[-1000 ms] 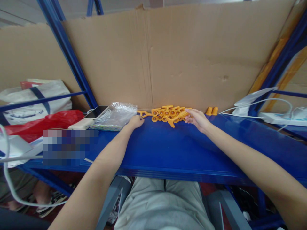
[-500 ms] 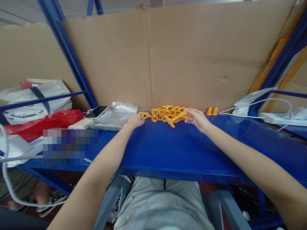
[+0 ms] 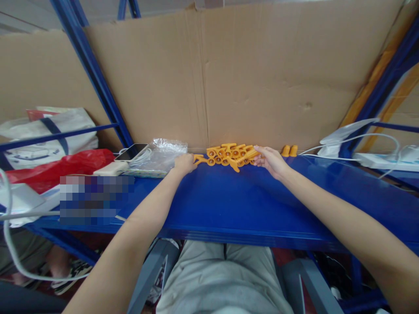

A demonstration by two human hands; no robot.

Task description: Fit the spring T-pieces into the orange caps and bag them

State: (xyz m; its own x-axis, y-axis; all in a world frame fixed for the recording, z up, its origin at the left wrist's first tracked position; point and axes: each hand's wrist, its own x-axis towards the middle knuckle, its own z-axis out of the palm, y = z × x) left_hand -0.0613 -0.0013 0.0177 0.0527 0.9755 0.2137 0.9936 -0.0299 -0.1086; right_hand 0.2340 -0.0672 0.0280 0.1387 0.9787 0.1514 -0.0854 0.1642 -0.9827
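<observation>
A cluster of orange plastic pieces lies at the back of the blue shelf, against the cardboard. Round cup-like ends face me in rows, and some pieces have forked tails. My left hand is closed on a forked orange piece at the cluster's left end; the fingertips are partly hidden. At the right end, my right hand pinches an orange piece between thumb and fingers. One forked piece sticks out toward me from the front. Their exact kind is too small to tell.
Two orange caps stand right of my right hand. Left of my left hand lie a clear plastic bag, a phone and a red bag. White cables and a power strip are at the far right.
Both hands stay in nearly the same places. The piece at my left hand and the forked piece in front have shifted slightly; the right hand's piece is tilted a little differently.
</observation>
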